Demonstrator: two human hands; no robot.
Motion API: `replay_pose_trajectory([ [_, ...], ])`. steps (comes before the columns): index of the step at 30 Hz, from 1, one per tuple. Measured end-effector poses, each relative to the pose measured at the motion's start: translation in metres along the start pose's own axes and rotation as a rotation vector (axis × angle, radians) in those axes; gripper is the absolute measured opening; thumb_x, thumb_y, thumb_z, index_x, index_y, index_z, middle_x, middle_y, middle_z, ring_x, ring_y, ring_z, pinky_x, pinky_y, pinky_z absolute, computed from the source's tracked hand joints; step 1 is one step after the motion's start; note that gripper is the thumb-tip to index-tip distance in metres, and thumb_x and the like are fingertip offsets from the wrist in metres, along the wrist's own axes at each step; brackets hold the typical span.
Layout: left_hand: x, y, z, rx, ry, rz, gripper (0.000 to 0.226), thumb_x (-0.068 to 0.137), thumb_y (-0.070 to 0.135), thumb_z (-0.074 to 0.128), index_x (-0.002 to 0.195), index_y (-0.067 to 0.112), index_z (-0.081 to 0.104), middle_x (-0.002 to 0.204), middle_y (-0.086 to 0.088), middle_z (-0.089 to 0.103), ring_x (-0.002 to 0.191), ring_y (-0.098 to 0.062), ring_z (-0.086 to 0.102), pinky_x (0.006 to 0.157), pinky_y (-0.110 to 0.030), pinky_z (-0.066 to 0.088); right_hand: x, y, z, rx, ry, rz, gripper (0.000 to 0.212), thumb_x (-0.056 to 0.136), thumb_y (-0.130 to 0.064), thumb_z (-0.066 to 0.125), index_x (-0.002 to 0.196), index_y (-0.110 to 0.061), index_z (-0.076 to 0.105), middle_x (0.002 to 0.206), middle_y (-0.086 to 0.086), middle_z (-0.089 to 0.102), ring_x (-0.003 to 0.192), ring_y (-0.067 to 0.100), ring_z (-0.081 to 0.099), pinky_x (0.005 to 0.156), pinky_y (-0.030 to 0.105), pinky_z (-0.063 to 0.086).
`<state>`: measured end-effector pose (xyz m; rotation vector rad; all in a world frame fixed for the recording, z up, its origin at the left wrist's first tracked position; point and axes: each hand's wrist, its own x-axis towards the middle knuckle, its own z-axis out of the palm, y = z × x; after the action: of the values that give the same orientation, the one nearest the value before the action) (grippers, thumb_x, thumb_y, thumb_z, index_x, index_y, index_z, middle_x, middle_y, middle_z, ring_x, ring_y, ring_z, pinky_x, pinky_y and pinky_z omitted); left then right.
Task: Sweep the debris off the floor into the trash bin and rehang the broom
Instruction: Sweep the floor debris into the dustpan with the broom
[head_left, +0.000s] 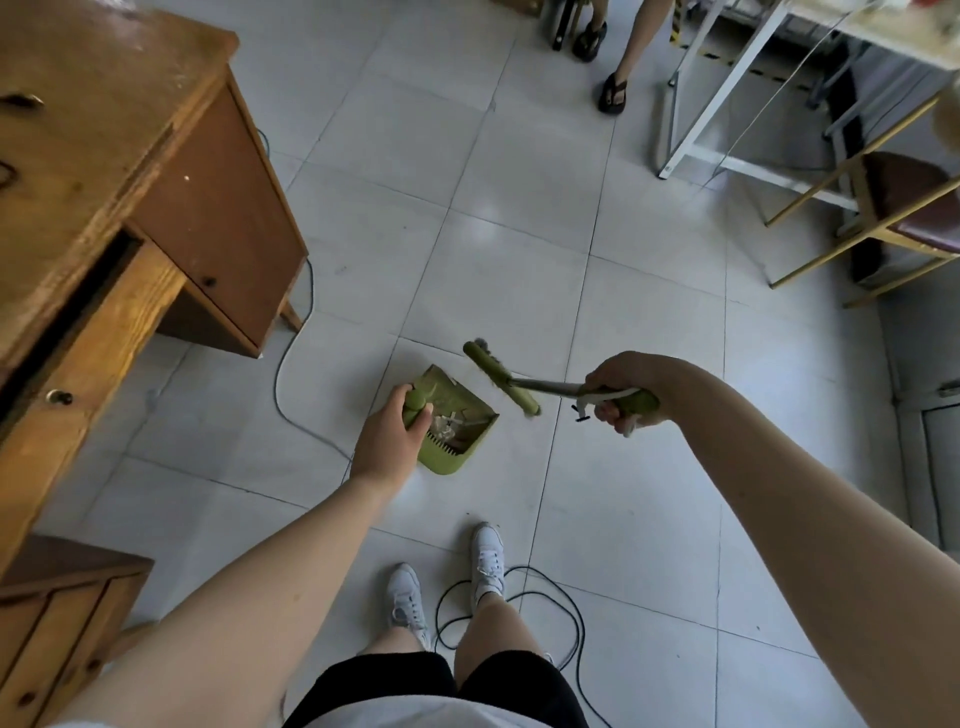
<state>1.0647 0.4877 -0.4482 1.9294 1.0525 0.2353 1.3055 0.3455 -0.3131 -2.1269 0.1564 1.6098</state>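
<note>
My left hand grips the green handle of an upright green dustpan that stands on the tiled floor just ahead of my feet. Pale scraps of debris lie inside the pan. My right hand is closed around the green grip of a broom whose metal shaft runs left to the green broom head. The head hovers just right of and above the pan's open mouth, bristles pointing away from me. No trash bin is in view.
A wooden desk fills the left side, with a grey cable trailing from it across the floor. A black cable loops by my white shoes. Another person's sandalled feet stand far ahead. A white frame table and wooden chair stand at right.
</note>
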Motion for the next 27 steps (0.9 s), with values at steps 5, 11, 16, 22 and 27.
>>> replay_pose_trajectory([
  [5,0.006,0.003,-0.049,0.043,0.006,0.022,0.038,0.093,0.040,0.055,0.124,0.017,0.053,0.101,-0.003,0.066,0.093,-0.023,0.062,0.076,-0.031,0.050,-0.006,-0.027,0.002,0.120,-0.078,-0.070,0.015,0.092,-0.003,0.045,0.081,-0.003,0.054,0.060,0.008,0.041,0.032,0.014,0.039,0.030,0.016,0.029],
  [11,0.007,0.006,-0.109,0.163,0.032,0.064,0.040,0.089,0.045,0.057,0.122,0.022,0.055,0.103,-0.003,0.068,0.095,-0.024,0.063,0.080,-0.036,0.054,-0.026,-0.079,0.013,-0.020,-0.134,-0.064,0.023,0.084,-0.011,0.035,0.071,-0.005,0.054,0.046,0.007,0.047,0.031,0.014,0.037,0.029,0.014,0.029],
  [16,-0.004,0.015,-0.134,0.204,0.149,0.078,0.039,0.087,0.046,0.060,0.119,0.025,0.058,0.095,0.005,0.066,0.087,-0.018,0.063,0.064,-0.025,0.048,-0.033,-0.114,0.029,-0.165,-0.225,-0.073,0.028,0.086,-0.013,0.029,0.073,-0.006,0.053,0.045,0.006,0.047,0.031,0.012,0.036,0.028,0.013,0.029],
  [22,-0.028,0.024,-0.154,0.205,0.285,-0.011,0.041,0.085,0.050,0.060,0.120,0.030,0.057,0.095,0.011,0.068,0.072,-0.003,0.061,0.061,-0.019,0.046,-0.026,-0.157,0.055,-0.381,-0.292,-0.084,0.026,0.087,-0.013,0.030,0.074,-0.006,0.052,0.044,0.006,0.049,0.029,0.011,0.036,0.027,0.012,0.028],
  [27,-0.056,0.042,-0.144,0.147,0.429,-0.124,0.034,0.084,0.045,0.064,0.113,0.027,0.061,0.093,0.009,0.069,0.079,-0.006,0.064,0.070,-0.031,0.054,-0.019,-0.167,0.074,-0.492,-0.315,-0.150,0.023,0.086,-0.010,0.034,0.076,-0.004,0.054,0.048,0.007,0.048,0.030,0.012,0.036,0.030,0.010,0.027],
])
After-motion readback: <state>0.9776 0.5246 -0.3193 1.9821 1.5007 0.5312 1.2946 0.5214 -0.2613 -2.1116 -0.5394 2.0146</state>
